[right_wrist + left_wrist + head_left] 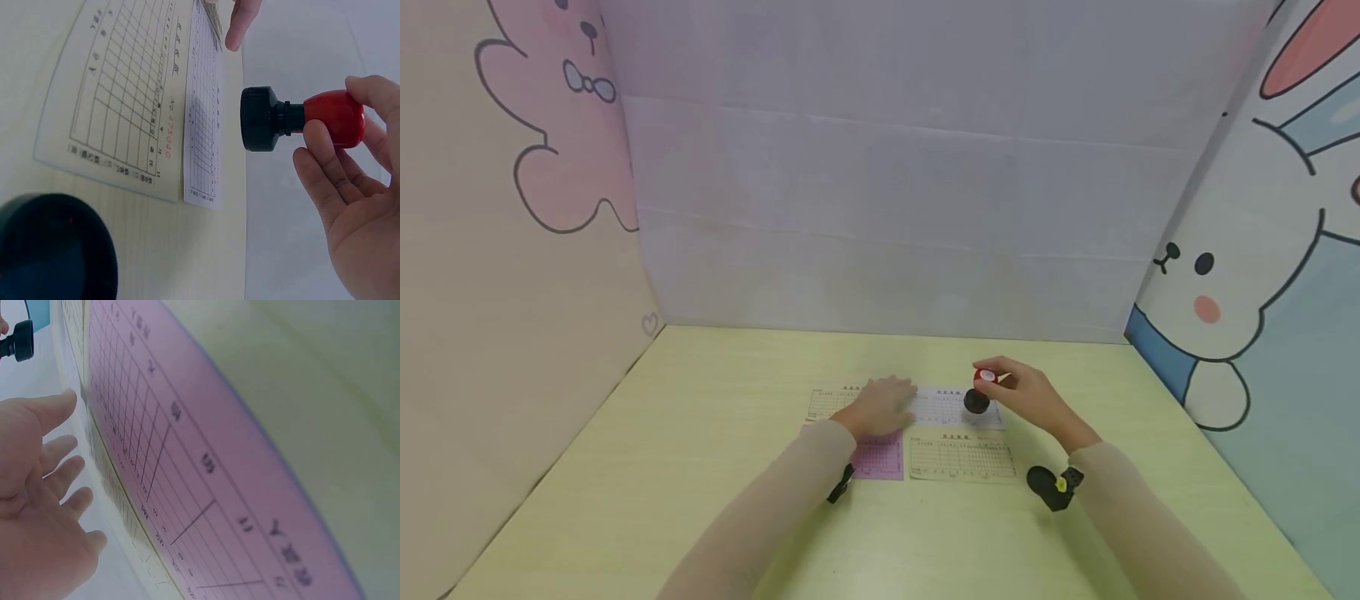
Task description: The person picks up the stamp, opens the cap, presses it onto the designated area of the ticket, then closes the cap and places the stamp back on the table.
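Right hand (1037,402) pinches red-handled stamp (290,117), long axis near upright, black end down, just above white printed form (943,410); left hand (882,407), fingers extended, empty, farther left

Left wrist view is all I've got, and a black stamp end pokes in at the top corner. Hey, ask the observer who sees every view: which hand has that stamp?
Observer: The right hand; its fingers grip the stamp's red handle.
Operator: Is the black end down on paper?
Observer: No, the right wrist view shows it apart from the white sheet.
Operator: Any red print on the sheets that I'm missing?
Observer: Yes, a red number on the cream sheet, clear in the right wrist view.
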Demonstrator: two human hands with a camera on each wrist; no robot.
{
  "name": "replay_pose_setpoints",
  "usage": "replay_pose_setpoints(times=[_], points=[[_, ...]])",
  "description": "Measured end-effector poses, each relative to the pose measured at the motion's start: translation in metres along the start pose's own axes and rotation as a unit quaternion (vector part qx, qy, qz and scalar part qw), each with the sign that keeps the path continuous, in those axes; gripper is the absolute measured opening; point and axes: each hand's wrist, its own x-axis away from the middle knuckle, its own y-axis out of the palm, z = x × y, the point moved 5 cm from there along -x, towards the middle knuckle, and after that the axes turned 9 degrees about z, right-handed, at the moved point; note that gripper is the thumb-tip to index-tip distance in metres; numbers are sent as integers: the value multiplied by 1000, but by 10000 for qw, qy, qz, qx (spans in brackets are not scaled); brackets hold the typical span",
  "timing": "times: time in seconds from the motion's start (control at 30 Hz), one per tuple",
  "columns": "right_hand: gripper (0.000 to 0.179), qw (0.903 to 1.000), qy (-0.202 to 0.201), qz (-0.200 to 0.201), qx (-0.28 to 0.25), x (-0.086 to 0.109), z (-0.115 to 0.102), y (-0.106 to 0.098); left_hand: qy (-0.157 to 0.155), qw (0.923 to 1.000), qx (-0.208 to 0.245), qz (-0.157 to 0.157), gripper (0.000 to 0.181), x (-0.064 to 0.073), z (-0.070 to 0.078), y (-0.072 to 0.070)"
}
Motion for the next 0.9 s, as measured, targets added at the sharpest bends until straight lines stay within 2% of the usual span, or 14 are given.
replay_pose_setpoints(times=[0.2, 0.43, 0.9], points=[[40, 9999, 16, -9, 134, 4, 12, -2, 17, 9998, -189, -68, 59, 0, 2, 3], [42, 10000, 20, -31, 92, 6, 19, 0, -76, 9998, -121, -148, 58, 1, 1, 5], [46, 9997, 168, -77, 132, 4, 31, 4, 88, 9999, -83, -113, 57, 2, 3, 4]])
